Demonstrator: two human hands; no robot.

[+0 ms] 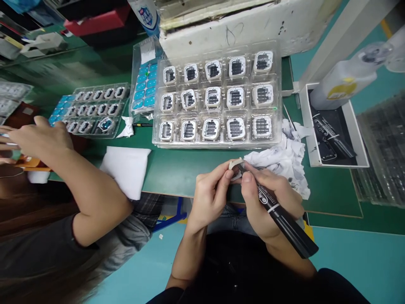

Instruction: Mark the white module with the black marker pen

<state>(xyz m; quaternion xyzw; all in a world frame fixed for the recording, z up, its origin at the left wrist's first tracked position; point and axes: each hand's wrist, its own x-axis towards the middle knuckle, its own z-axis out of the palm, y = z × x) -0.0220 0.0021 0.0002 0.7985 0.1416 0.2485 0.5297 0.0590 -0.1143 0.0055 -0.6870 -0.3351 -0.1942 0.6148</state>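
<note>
The left hand (210, 194) pinches a small white square plastic part (236, 168); the right hand (268, 198), at its 3 o'clock, grips a black marker pen (281, 219), tip touching the part, over the green counter (177, 169).

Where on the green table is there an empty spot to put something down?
One bare patch of the green table mat lies between the white folded pad and the crumpled white paper, just below the clear plastic tray of small white-framed parts. Another lies beneath the white box, at the right. Around the left, smaller clear tray it is crowded.
</note>
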